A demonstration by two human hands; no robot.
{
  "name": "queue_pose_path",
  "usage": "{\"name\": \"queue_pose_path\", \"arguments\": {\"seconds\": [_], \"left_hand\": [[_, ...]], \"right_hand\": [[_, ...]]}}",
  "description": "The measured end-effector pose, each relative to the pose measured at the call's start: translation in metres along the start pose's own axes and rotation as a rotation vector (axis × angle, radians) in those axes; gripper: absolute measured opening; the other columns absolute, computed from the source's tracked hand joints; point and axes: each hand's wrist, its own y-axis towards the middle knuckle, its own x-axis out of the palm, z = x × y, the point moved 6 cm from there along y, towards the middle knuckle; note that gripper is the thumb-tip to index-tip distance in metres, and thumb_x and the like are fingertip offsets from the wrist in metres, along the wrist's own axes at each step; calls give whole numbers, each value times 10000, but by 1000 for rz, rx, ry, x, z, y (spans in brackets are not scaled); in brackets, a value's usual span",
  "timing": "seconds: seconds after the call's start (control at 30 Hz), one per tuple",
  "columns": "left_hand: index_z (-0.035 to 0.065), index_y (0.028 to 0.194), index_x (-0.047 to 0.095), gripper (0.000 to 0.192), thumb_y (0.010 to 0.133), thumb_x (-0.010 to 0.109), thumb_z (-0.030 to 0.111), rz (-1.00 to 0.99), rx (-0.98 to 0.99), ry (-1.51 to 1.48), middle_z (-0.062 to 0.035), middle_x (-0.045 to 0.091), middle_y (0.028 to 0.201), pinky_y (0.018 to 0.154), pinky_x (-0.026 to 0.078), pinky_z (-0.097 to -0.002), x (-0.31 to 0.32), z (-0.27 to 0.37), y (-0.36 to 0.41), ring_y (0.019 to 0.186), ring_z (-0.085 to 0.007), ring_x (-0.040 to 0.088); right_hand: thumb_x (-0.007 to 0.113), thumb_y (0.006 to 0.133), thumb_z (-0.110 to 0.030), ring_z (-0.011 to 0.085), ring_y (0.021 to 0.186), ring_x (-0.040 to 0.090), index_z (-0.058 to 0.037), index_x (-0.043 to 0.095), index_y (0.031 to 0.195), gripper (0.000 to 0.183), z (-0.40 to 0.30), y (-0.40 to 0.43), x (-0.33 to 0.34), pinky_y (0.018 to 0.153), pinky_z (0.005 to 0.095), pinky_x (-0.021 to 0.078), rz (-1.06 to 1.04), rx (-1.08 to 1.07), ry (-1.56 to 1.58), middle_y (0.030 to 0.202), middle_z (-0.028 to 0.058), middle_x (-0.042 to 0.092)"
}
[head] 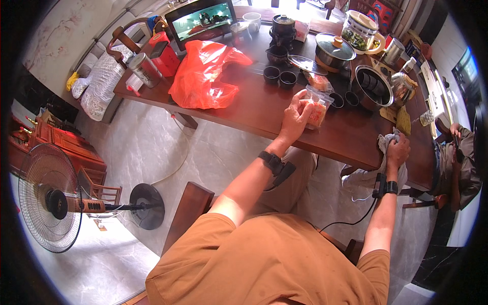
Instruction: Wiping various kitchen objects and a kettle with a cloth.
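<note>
My left hand (pixel 296 116) holds a small clear plastic packet with red print (pixel 317 110) just over the front part of the dark wooden table (pixel 251 114). Bunched in my right hand (pixel 398 150) is a pale grey cloth (pixel 385 143) at the table's edge on the right. Another wrapped packet (pixel 319 82) lies just behind the one in my left hand. Small dark cups (pixel 287 79) stand near both packets, and a steel pot (pixel 372 87) with dark cups inside sits between my hands, farther back. A yellow cloth (pixel 403 120) lies beside my right hand.
A red plastic bag (pixel 207 76), a metal can (pixel 145 70) and a tablet (pixel 202 21) occupy the left side. Farther back are a lidded glass pot (pixel 334 51), a glass kettle (pixel 358 34) and a dark teapot (pixel 283 28). A person (pixel 457 164) sits at far right; a fan (pixel 57 204) stands left.
</note>
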Motion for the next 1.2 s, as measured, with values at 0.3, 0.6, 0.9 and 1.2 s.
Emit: {"name": "queue_pose_path", "arguments": {"seconds": [0.3,0.6,0.9,1.2], "left_hand": [[39,1454,412,555,1000,609,289,-3,3,-15,-126,674,1137,907,515,-296,1,3,0,1033,-152,636],[45,1454,412,547,1001,606,282,-5,-18,15,-125,673,1137,903,517,-295,0,0,0,1025,-155,638],[50,1454,415,538,1002,603,275,-2,-14,-30,-122,674,1135,897,518,-295,1,1,0,1019,-151,638],[46,1440,436,534,997,607,291,6,-12,-6,-111,689,1102,880,520,-295,1,5,-1,998,-148,639]], "right_hand": [[598,874,-201,379,1111,593,-172,616,1227,355,0,-1,-1,908,519,506,0,-7,17,1219,129,602],[597,881,-209,375,1121,587,-178,610,1243,364,-3,-2,-6,923,517,495,-32,0,8,1227,127,597],[594,892,-222,376,1128,584,-182,602,1265,375,-3,-1,-3,947,524,476,-45,11,4,1237,130,593],[586,902,-227,379,1142,580,-172,593,1272,374,1,0,-1,947,536,475,-48,2,11,1254,138,581]]}}
